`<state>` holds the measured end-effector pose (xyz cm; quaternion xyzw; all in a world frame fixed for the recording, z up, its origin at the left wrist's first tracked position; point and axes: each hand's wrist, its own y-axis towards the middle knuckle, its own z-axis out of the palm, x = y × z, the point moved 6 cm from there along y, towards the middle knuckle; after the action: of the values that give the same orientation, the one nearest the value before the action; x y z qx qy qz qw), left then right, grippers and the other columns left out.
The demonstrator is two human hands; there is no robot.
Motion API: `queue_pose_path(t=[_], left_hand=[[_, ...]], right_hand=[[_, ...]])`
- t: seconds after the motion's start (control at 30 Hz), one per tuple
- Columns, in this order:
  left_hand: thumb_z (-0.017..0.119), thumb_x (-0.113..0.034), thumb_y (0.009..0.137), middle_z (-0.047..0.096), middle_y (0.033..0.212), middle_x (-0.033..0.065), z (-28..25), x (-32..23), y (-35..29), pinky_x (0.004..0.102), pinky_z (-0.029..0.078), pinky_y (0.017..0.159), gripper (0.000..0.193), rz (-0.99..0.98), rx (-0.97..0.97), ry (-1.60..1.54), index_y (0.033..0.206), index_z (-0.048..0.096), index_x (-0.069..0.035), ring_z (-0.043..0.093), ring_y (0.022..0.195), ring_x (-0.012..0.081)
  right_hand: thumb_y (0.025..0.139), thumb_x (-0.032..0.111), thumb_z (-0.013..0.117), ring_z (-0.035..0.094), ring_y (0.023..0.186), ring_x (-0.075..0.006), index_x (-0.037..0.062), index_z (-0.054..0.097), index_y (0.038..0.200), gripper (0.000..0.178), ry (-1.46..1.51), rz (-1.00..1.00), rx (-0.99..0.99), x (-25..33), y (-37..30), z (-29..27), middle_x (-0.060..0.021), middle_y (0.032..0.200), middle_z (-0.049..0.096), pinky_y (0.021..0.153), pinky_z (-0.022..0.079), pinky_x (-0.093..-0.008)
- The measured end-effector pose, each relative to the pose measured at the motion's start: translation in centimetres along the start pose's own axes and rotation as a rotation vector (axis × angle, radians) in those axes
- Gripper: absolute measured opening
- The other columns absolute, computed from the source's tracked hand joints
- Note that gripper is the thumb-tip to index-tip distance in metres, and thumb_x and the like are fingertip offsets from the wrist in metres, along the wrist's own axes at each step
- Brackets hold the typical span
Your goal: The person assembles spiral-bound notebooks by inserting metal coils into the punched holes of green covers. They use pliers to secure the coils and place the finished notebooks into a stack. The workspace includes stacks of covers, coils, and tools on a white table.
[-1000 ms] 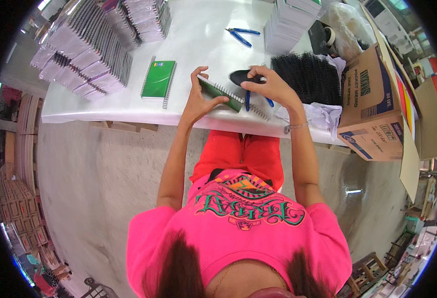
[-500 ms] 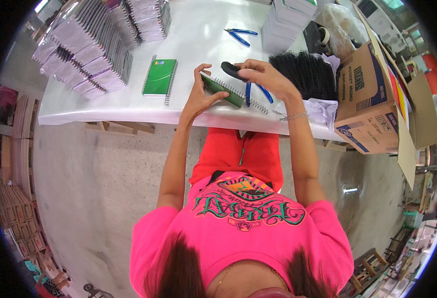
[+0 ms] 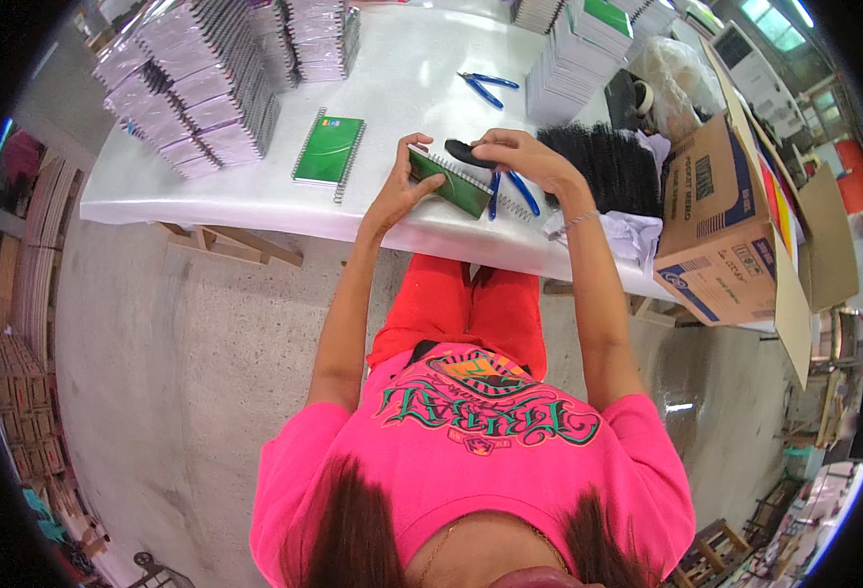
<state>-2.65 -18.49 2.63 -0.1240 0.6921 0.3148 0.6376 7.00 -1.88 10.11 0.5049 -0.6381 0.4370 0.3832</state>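
My left hand (image 3: 404,196) is closed around a small green spiral notebook (image 3: 465,194), tilted above the white table, thumb across its cover. In my right hand (image 3: 531,159) is a flat, black, oval thing (image 3: 465,153) of a kind I cannot make out. It is pinched in the fingers near the notebook's coiled edge. Just below that hand lie blue-handled pliers (image 3: 522,193) and a loose wire coil (image 3: 514,207), both partly covered. Another green spiral notebook (image 3: 329,149) rests on the table to the left, a wire end sticking out from its lower corner.
Tall stacks of spiral notebooks (image 3: 201,88) stand at the left, with another stack (image 3: 567,73) at the far right. Behind my hands lies a second pair of blue pliers (image 3: 490,90). Black coils (image 3: 603,176) are heaped beside an open cardboard box (image 3: 715,220) at the right.
The black oval thing has come slightly closer to the notebook's coiled edge. My left hand keeps its hold on the notebook. The whole view has shifted a little.
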Motion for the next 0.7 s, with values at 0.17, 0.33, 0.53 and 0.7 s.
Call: queue_pose_path(t=[0.17, 0.33, 0.53, 0.7], left_hand=[[0.067, -0.016, 0.09, 0.049, 0.111, 0.0069, 0.1, -0.2, -0.2, 0.0319, 0.042, 0.093, 0.057, -0.061, 0.026, -0.14, 0.139, 0.036, -0.014, 0.049, 0.102, 0.0179], [0.065, -0.014, 0.091, 0.05, 0.121, 0.0088, 0.3, -0.2, -0.2, 0.0318, 0.039, 0.099, 0.06, -0.051, 0.015, -0.193, 0.142, 0.034, -0.014, 0.048, 0.113, 0.0189], [0.063, -0.014, 0.092, 0.048, 0.133, 0.0111, 0.0, -0.6, 0.3, 0.0347, 0.036, 0.106, 0.063, -0.022, 0.026, -0.186, 0.146, 0.031, -0.014, 0.047, 0.12, 0.0215], [0.064, -0.015, 0.092, 0.048, 0.128, 0.0094, 0.2, -0.6, -0.5, 0.033, 0.035, 0.104, 0.065, -0.03, 0.002, -0.174, 0.148, 0.03, -0.014, 0.046, 0.118, 0.0204]], right_hand=[[0.092, 0.026, 0.067, 0.054, 0.095, -0.0088, 0.0051, 0.062, 0.095, 0.022, -0.079, 0.004, 0.166, 1.2, 0.8, 0.4, -0.0067, 0.121, 0.064, 0.084, 0.046, -0.0228], [0.087, 0.033, 0.073, 0.052, 0.092, -0.0074, 0.0073, 0.067, 0.089, 0.026, -0.19, -0.071, 0.109, 1.6, 1.1, 0.9, -0.0053, 0.118, 0.064, 0.081, 0.042, -0.0221], [0.086, 0.03, 0.076, 0.055, 0.098, -0.0107, 0.0073, 0.065, 0.089, 0.025, -0.114, -0.058, 0.095, 1.7, 1.6, 1.3, -0.0046, 0.112, 0.064, 0.088, 0.043, -0.0256], [0.085, 0.036, 0.076, 0.054, 0.092, -0.0106, 0.0096, 0.063, 0.094, 0.031, -0.184, -0.028, -0.006, 0.8, 2.7, 1.6, -0.0035, 0.103, 0.063, 0.077, 0.044, -0.0251]])
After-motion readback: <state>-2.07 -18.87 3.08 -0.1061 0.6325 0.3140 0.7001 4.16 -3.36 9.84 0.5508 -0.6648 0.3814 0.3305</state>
